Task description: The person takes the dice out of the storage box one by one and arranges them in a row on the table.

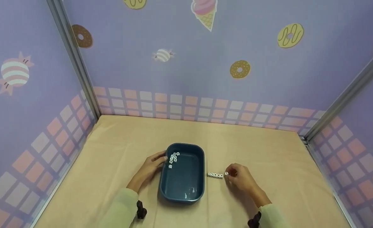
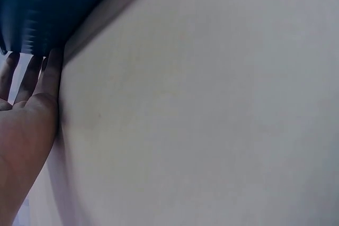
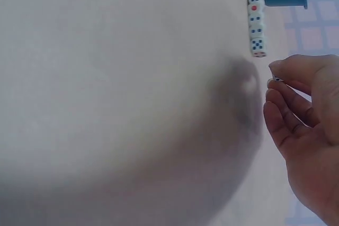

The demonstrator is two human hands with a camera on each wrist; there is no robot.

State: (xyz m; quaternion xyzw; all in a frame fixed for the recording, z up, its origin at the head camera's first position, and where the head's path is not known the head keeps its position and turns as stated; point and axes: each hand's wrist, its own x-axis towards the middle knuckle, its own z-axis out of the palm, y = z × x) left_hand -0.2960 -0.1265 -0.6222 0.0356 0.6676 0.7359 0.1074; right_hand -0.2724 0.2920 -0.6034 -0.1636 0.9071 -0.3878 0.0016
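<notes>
The right hand [image 1: 244, 180] holds one die [image 1: 226, 173] in a tight pinch — just beside a row of five dice [image 1: 215, 175] on the tan cloth [image 1: 268, 152]. The left hand [image 1: 151, 166] grips the blue box [image 1: 183, 183] by its left side. More dice [image 1: 172, 158] lie inside, near that hand — and a purple wall [image 1: 110, 47] stands behind.

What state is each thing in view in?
Blue rectangular tray: open side up.
White cubic dice in the tray: clustered near its left wall.
Row of five white cubic dice: straight, beside the tray.
Single white cubic die: pinched, apart from the row.
Left hand: holding the tray's left rim.
Right hand: pinching the single die.
</notes>
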